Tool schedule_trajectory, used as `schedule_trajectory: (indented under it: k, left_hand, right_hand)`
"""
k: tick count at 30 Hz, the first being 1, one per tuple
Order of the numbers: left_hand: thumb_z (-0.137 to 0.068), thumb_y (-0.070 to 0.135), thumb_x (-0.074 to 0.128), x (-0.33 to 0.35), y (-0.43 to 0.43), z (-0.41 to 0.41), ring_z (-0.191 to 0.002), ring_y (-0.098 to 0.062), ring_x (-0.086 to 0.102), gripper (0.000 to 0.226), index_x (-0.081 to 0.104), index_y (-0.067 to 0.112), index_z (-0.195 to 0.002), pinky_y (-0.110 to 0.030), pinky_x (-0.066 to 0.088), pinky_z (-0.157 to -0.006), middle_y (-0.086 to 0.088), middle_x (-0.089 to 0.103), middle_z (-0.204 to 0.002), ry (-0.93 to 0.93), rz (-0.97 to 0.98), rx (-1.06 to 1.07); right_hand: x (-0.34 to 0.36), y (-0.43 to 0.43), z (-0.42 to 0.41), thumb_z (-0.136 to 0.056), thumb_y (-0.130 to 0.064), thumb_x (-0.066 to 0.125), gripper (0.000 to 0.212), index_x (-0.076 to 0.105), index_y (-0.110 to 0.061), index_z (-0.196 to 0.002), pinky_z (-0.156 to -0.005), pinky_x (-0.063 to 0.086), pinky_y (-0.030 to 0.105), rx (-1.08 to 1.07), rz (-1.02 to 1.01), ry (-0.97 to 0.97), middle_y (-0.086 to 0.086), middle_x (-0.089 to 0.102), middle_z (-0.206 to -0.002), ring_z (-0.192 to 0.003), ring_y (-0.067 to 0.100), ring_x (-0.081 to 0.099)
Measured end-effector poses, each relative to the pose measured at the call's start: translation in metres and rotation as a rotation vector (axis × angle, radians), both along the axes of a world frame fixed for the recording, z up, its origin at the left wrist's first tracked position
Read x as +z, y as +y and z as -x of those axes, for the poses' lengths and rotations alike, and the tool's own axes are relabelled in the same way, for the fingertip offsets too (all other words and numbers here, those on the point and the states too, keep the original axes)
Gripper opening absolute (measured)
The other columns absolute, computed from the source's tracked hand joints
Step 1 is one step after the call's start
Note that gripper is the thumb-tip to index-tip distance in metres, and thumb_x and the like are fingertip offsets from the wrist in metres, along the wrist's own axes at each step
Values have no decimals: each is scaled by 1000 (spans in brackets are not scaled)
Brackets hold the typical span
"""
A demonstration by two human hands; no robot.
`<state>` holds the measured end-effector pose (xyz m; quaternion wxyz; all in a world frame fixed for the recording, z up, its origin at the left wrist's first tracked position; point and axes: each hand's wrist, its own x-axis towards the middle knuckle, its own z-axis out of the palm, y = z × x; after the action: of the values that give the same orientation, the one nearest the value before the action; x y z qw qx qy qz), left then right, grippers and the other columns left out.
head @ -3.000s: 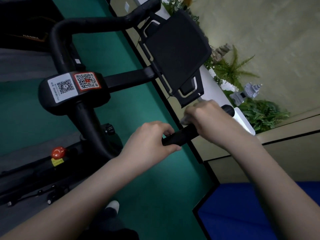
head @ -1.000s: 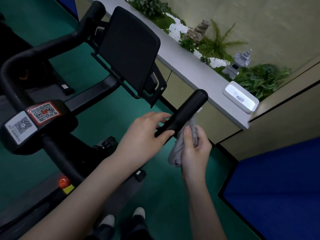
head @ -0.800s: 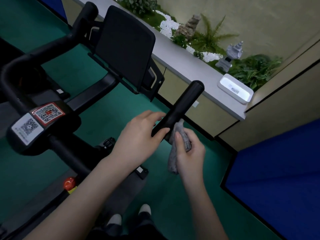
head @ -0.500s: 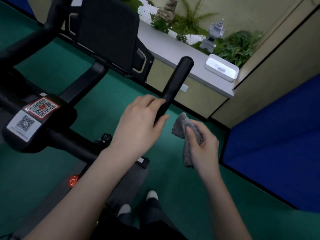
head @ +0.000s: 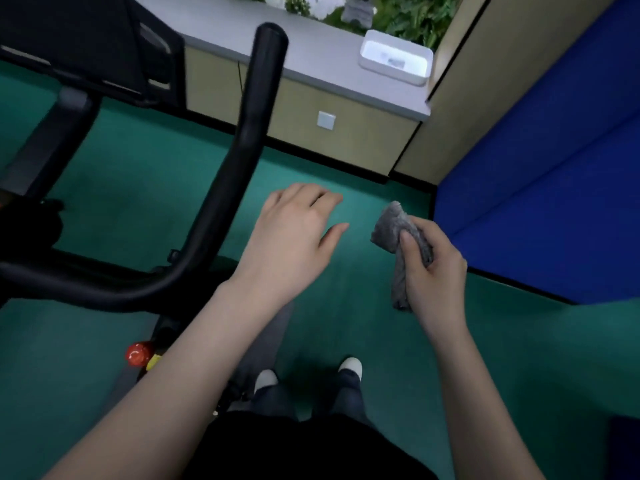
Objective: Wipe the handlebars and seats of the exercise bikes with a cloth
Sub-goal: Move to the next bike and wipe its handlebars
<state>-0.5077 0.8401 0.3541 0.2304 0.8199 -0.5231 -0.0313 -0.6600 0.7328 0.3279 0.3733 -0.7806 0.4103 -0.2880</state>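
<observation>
The exercise bike's black handlebar (head: 242, 147) curves up from the lower left to a rounded end near the top centre. My left hand (head: 294, 233) hovers to the right of that bar with relaxed fingers, touching nothing. My right hand (head: 433, 268) grips a crumpled grey cloth (head: 398, 251) further right, apart from the bike. The bike's black screen panel (head: 86, 39) fills the upper left. No seat is in view.
A grey ledge (head: 311, 64) with a white box (head: 396, 57) and plants runs along the top over a beige cabinet. A blue padded wall (head: 540, 174) stands at right. A red knob (head: 136, 353) sits low on the bike frame. My feet (head: 308, 372) stand on green floor.
My left hand has let go of the handlebar and moved right of it. My right hand with the cloth has pulled away to the right. The view has tilted down.
</observation>
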Motion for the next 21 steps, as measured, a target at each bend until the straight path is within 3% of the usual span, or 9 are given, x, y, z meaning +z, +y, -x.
schedule_trajectory:
  k: [9, 21]
  left_hand:
    - [-95, 47, 44, -53, -66, 49, -132, -20, 38, 54, 44, 15, -138, -33, 24, -107, -1, 45, -142, 29, -237, -28]
    - [-94, 47, 47, -100, -142, 108, -131, -26, 40, 56, 43, 13, -139, -39, 31, -104, -6, 47, -140, 128, -482, 50]
  right_hand:
    - [-20, -71, 85, -96, -16, 54, 19, 65, -15, -111, -67, 39, 18, -35, -37, 106, 1, 66, -92, -78, 7, 55]
    - [-44, -159, 161, -95, -17, 55, 20, 66, -18, -112, -77, 45, 21, 0, -167, 107, 1, 68, -95, -87, 12, 61]
